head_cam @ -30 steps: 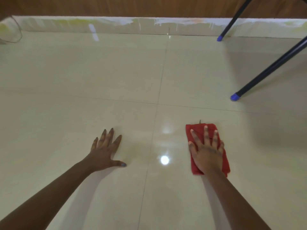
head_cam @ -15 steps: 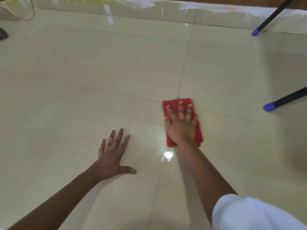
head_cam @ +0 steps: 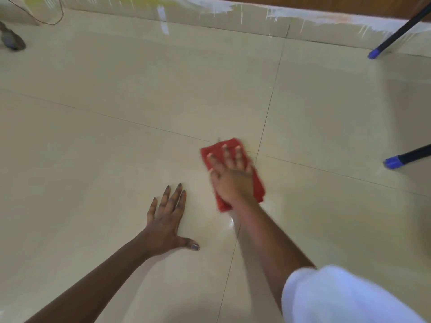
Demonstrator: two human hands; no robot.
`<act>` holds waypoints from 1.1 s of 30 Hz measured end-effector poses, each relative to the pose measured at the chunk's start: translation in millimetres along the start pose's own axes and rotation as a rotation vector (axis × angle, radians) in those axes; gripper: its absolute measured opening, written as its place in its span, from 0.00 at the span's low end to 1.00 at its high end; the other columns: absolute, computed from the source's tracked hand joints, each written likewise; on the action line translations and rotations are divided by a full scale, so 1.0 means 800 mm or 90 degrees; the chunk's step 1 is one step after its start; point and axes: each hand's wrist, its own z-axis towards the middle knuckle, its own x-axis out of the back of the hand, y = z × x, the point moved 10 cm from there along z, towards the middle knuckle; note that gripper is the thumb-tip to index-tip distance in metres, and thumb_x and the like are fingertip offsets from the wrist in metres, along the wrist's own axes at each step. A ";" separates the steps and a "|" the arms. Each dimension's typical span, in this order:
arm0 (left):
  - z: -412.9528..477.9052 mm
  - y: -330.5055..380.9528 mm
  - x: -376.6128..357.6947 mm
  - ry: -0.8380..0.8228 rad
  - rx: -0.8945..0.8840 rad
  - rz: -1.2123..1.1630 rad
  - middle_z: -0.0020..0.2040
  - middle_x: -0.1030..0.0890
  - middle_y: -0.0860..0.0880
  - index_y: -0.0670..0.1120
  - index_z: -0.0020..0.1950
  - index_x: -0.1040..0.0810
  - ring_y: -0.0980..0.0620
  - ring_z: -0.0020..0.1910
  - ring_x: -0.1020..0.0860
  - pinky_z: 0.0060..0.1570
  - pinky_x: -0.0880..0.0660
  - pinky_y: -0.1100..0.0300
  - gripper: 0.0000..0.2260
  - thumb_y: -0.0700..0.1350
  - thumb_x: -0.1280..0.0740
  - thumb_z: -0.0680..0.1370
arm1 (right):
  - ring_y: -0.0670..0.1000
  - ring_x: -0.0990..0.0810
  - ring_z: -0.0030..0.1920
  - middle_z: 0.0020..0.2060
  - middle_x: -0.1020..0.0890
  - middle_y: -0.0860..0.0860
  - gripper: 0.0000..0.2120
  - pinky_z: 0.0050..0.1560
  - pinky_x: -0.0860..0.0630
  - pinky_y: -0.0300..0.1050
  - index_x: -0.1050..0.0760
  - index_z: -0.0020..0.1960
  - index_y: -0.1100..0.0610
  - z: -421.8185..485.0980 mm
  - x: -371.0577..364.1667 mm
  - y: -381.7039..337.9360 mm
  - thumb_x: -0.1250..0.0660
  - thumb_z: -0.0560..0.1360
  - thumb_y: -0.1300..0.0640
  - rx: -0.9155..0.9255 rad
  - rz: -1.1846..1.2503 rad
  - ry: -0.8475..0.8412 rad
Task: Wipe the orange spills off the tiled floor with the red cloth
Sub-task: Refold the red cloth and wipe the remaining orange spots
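My right hand (head_cam: 232,177) lies flat, fingers spread, on the folded red cloth (head_cam: 258,187), pressing it onto the cream tiled floor (head_cam: 140,101) where the grout lines cross. The cloth shows around the hand, blurred by motion. My left hand (head_cam: 166,221) rests palm down on the tile to the left of the cloth, fingers apart, holding nothing. No orange spill shows on the tiles around the cloth; whatever lies under the cloth is hidden.
Two black legs with blue feet (head_cam: 375,53) (head_cam: 393,163) stand at the right. A paint-streaked skirting (head_cam: 233,10) runs along the far wall. A dark object (head_cam: 11,40) and a thin cable (head_cam: 46,19) sit at the far left. A white sleeve (head_cam: 338,297) fills the lower right.
My right hand has slid the red cloth leftward and away from me, from the right tile to the grout crossing. My left hand has stayed planted; the view has shifted.
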 end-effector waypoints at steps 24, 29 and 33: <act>-0.025 -0.101 0.046 -0.036 0.072 -0.026 0.69 0.75 0.47 0.43 0.73 0.67 0.49 0.67 0.75 0.68 0.67 0.47 0.67 0.84 0.60 0.45 | 0.57 0.46 0.75 0.74 0.42 0.44 0.20 0.70 0.55 0.62 0.41 0.69 0.33 -0.149 -0.056 -0.126 0.50 0.77 0.42 0.123 -0.006 -0.108; 0.017 -0.097 0.043 -0.052 0.063 -0.047 0.67 0.78 0.50 0.46 0.67 0.75 0.49 0.66 0.77 0.67 0.69 0.45 0.67 0.84 0.57 0.41 | 0.54 0.61 0.75 0.76 0.56 0.43 0.21 0.70 0.61 0.61 0.51 0.73 0.34 0.015 -0.010 -0.055 0.56 0.80 0.43 0.006 -0.001 -0.009; 0.028 -0.100 0.040 -0.022 0.105 -0.040 0.66 0.80 0.53 0.50 0.65 0.78 0.49 0.66 0.78 0.67 0.69 0.44 0.63 0.84 0.57 0.43 | 0.54 0.58 0.75 0.76 0.56 0.44 0.22 0.71 0.56 0.63 0.52 0.74 0.35 0.026 0.020 0.116 0.55 0.80 0.42 -0.292 0.016 0.019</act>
